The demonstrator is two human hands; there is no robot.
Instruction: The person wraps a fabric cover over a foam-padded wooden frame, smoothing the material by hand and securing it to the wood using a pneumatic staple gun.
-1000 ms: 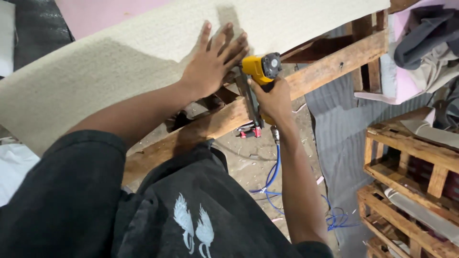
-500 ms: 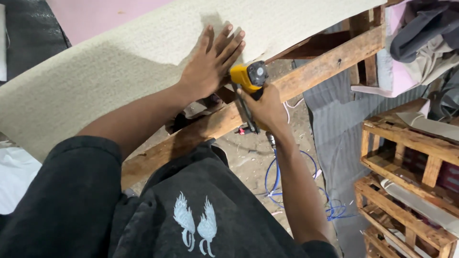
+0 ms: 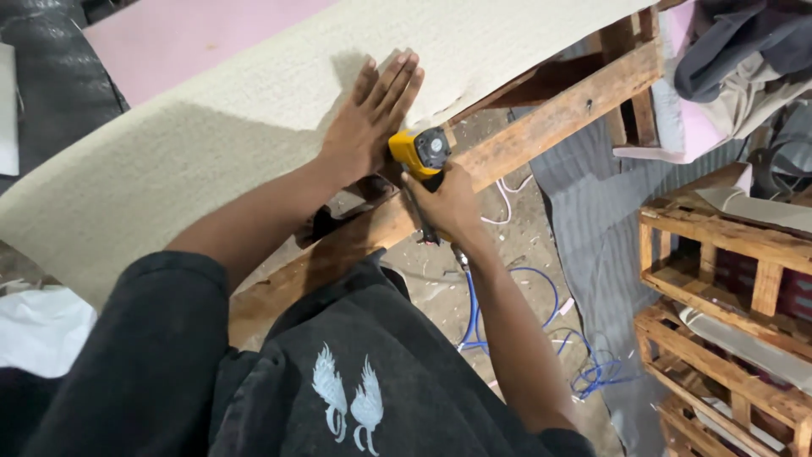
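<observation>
Cream textured fabric (image 3: 211, 144) lies draped across a long wooden frame rail (image 3: 541, 127), covering its upper side; the near edge hangs loose along the rail. Judged: fastening is under way at mid-length, no staples visible, so how much is fixed cannot be told; the stretch toward the right end looks unfastened. Left hand (image 3: 368, 123) flat, fingers spread, pressing fabric down. Right hand (image 3: 448, 203) clenched around yellow pneumatic stapler (image 3: 420, 152), nose against the fabric edge. Blue air hose (image 3: 507, 313) trails on the floor.
</observation>
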